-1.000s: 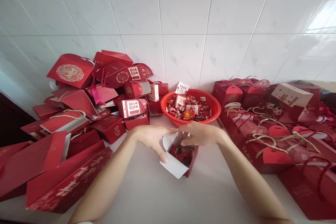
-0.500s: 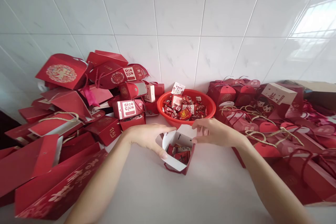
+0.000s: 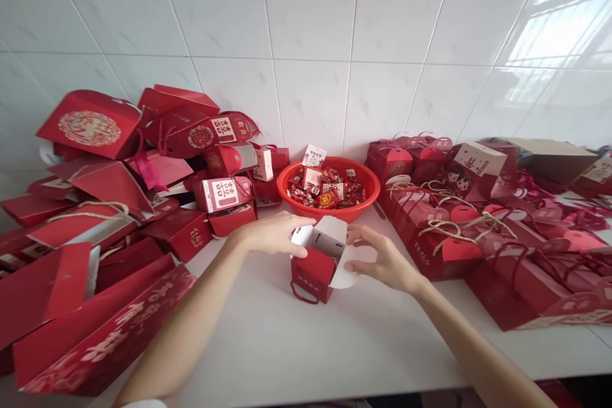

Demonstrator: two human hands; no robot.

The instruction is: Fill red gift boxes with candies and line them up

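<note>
A small red box (image 3: 313,271) with a red cord handle stands upright on the white table, its white-lined top flaps raised. My left hand (image 3: 275,234) is at its left side, fingers spread and thumb by the left flap. On the other side, my right hand (image 3: 382,259) touches the white right flap (image 3: 345,271) between thumb and fingers. The contents of the box are mostly hidden by its front. Just behind stands an orange-red basin (image 3: 329,211) with wrapped sweets (image 3: 329,197) in it.
Red boxes (image 3: 176,233) lie piled on the left. Several red boxes (image 3: 449,255) with cord handles stand in rows on the right, near a brown carton (image 3: 545,156). Behind is a tiled wall (image 3: 310,102); the table's front edge (image 3: 296,400) shows below.
The front flap has come up, covering the view of the sweets inside. My right hand has moved down to the right flap, which now sticks outward. The camera view has shifted right.
</note>
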